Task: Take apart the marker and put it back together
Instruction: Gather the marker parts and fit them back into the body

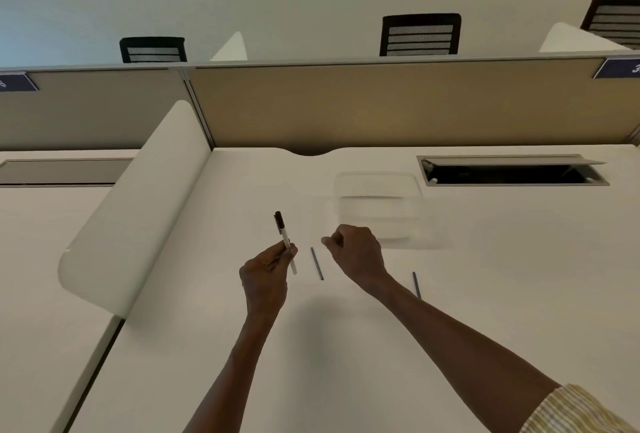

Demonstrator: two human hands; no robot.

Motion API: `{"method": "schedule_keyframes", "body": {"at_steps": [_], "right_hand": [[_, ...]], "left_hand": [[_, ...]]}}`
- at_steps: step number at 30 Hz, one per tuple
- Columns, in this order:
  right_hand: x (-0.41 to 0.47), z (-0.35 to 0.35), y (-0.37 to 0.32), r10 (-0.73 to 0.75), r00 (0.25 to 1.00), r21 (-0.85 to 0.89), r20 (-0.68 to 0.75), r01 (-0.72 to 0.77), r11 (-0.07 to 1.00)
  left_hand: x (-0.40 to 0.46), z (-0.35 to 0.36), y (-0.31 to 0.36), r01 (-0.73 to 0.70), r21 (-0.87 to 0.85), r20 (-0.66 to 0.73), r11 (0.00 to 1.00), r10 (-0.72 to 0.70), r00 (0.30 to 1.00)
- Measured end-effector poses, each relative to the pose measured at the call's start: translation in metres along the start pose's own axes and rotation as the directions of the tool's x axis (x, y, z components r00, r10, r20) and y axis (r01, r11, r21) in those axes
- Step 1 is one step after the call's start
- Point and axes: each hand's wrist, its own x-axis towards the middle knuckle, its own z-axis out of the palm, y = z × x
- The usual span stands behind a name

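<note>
Two hands: left hand [266,271] grips marker [285,242].

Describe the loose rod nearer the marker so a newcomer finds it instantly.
On the white desk, find the two hands. The thin grey rod lies flat between the left hand and right hand. Its twin, the other rod, lies right of the right forearm.

The left hand [268,268] holds a white marker [286,243] with the black cap pointing up and away, above the white table [485,277]. The right hand [353,252] is loosely closed, just beside a thin grey rod [317,263] lying on the table. A second rod [416,285] lies near the right forearm. A clear box [379,206] stands behind the right hand.
</note>
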Motion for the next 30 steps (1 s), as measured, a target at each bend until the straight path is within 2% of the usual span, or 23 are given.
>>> {"method": "schedule_keyframes", "body": {"at_steps": [3, 8, 19, 25, 30], "right_hand": [[0.005, 0.015, 0.008, 0.074, 0.992, -0.055, 0.102, -0.068, 0.996], [0.016, 0.042, 0.012, 0.116, 0.962, -0.151, 0.248, -0.08, 0.985], [0.026, 0.077, 0.008, 0.175, 0.95, -0.242, 0.258, -0.112, 0.964], [0.029, 0.078, 0.006, 0.259, 0.923, -0.203, 0.284, -0.206, 0.957], [0.034, 0.067, 0.005, 0.245, 0.922, -0.116, 0.3, -0.219, 0.969]], "left_hand": [[0.005, 0.001, -0.006, 0.044, -0.005, -0.017, 0.999, -0.044, 0.999], [0.013, 0.003, -0.014, 0.087, -0.006, -0.032, 0.996, -0.087, 0.996], [0.023, 0.005, -0.024, 0.131, -0.036, -0.028, 0.991, -0.132, 0.991], [0.023, 0.009, -0.023, 0.145, -0.026, -0.017, 0.989, -0.146, 0.989], [0.024, 0.01, -0.02, 0.143, -0.019, -0.019, 0.99, -0.143, 0.989]]}}
